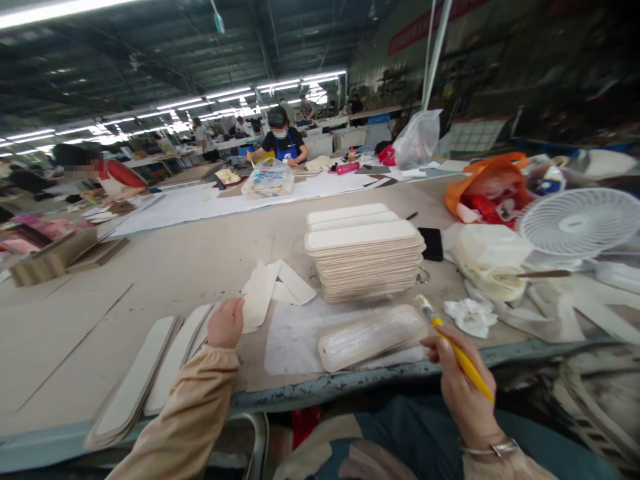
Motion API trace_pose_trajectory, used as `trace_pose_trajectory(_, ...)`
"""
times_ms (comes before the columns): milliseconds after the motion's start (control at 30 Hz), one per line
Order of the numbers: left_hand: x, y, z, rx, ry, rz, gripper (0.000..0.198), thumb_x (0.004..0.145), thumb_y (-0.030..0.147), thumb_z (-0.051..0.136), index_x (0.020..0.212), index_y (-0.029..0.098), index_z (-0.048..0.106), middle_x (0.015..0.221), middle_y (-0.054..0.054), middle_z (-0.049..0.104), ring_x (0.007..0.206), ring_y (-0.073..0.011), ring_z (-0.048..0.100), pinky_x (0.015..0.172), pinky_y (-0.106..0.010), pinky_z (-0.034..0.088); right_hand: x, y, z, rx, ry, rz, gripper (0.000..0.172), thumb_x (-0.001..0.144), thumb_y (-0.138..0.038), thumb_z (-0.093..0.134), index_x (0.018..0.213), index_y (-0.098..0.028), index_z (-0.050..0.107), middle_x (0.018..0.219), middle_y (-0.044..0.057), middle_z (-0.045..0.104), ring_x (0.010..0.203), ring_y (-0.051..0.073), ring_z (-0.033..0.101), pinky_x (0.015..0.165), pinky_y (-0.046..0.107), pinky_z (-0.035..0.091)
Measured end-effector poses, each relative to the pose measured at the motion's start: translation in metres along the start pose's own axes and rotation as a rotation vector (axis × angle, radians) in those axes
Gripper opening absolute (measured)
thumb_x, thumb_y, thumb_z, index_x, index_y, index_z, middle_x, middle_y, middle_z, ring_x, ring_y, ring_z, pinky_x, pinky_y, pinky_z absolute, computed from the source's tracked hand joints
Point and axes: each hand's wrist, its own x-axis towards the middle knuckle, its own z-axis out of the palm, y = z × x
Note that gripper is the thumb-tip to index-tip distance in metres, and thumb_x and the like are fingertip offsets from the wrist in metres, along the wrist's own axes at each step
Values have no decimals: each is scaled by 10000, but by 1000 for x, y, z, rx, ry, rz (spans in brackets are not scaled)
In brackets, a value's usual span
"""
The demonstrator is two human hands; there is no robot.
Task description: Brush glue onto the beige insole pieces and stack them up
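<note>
My right hand [467, 383] is closed round a yellow-handled brush [463, 360], its bristle end up and smeared with something pale. Left of the brush lies a long rounded panel [373, 337] with a wet, shiny coating, on a white sheet [290, 340]. My left hand [226, 325] is curled closed at the edge of folded cream strips [260, 293]; its fingertips are partly hidden. Beside my left forearm lie two low stacks of long rounded cream pieces [135, 377]. Behind the coated panel stands a tall stack of similar pieces [370, 260].
At right are a tub of pale paste [503, 283] with a stick across it, crumpled tissue [471, 316], a white fan grille [583, 223] and an orange bag [455, 190]. A black phone [431, 244] lies by the tall stack. Co-workers sit across the table.
</note>
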Motion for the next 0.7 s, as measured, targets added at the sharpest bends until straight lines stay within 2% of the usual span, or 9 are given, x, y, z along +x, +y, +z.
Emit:
trace_pose_trajectory(100, -32, 4, -20, -256, 205, 159, 281, 891, 330, 405, 864, 153, 621, 851, -104, 692, 819, -208, 644, 757, -306, 493, 2, 1, 2, 107, -19, -4, 267, 891, -386, 577, 1088, -212, 622, 912, 58, 690, 665, 153, 646, 640, 308, 561)
trace_pose_trajectory(167, -58, 14, -34, -405, 216, 262, 199, 871, 304, 470, 839, 173, 616, 815, -72, 684, 755, -186, 641, 700, -281, 500, 4, 2, 3, 138, -45, 8, 241, 896, -383, 572, 1064, -217, 621, 970, 67, 688, 755, 176, 671, 702, 338, 574)
trace_pose_trajectory(267, -88, 42, -51, -616, 16, 373, 156, 867, 239, 473, 806, 198, 610, 736, -31, 657, 636, -152, 609, 576, -245, 482, 3, 1, 5, 129, -113, 20, 237, 893, -396, 571, 1051, -226, 619, 1083, 82, 665, 939, 220, 664, 845, 399, 551)
trace_pose_trajectory(333, -96, 67, -57, -718, -111, 410, 193, 876, 227, 449, 767, 207, 606, 661, -7, 625, 572, -137, 578, 528, -230, 458, 2, -1, 7, 160, -188, 62, 258, 890, -402, 574, 1092, -242, 580, 1175, 86, 631, 1042, 236, 634, 915, 425, 517)
trace_pose_trajectory(400, -96, 94, -57, -761, -218, 409, 233, 886, 243, 433, 733, 210, 605, 616, 11, 603, 548, -129, 565, 522, -221, 446, 1, -2, 8, 252, -240, 138, 294, 887, -408, 574, 1133, -261, 510, 1251, 88, 589, 1080, 233, 617, 920, 424, 514)
trace_pose_trajectory(467, -91, 118, -52, -753, -320, 372, 253, 896, 276, 426, 746, 210, 618, 624, 20, 614, 561, -125, 571, 539, -216, 443, 1, -1, 8, 359, -250, 225, 316, 888, -439, 553, 1140, -279, 451, 1262, 84, 573, 1021, 213, 638, 847, 394, 550)
trace_pose_trajectory(567, -80, 146, -41, -717, -436, 287, 273, 905, 332, 419, 795, 205, 634, 663, 19, 638, 606, -131, 582, 580, -222, 441, 5, 3, 9, 449, -197, 299, 316, 873, -468, 548, 1103, -290, 423, 1102, 45, 613, 802, 164, 654, 701, 339, 571)
trace_pose_trajectory(700, -66, 167, -26, -746, -561, 255, 280, 881, 371, 463, 771, 199, 654, 679, 18, 643, 648, -138, 574, 621, -229, 431, 18, 8, 10, 306, -74, 188, 369, 773, -399, 691, 986, -260, 424, 777, -27, 565, 643, 138, 573, 622, 287, 510)
